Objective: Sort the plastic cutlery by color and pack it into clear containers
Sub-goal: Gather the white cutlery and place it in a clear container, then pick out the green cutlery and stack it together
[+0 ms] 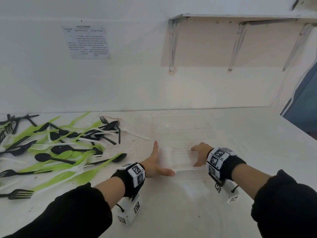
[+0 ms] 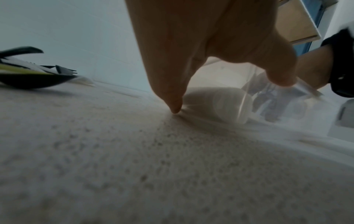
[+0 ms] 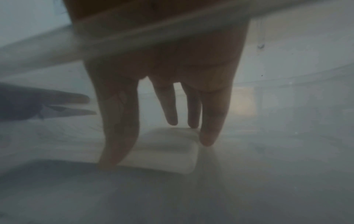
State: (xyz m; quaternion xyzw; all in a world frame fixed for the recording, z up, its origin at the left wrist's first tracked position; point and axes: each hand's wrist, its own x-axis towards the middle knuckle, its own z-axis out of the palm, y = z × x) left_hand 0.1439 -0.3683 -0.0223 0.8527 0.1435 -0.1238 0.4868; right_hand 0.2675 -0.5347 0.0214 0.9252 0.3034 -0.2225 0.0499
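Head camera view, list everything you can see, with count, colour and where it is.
cutlery pile: many forks and spoons, black, green and white mixed, left on the counter
white cutlery stack: one bundle, white, inside the near container between both hands
clear containers: at least two, transparent, centre of the counter
counter: one, white, speckled
paper notice: one, white, on the wall
shelf: one, white, on brackets, upper right
left hand: flat, fingers straight, against the stack's left end
right hand: fingers bent down at the stack's right end
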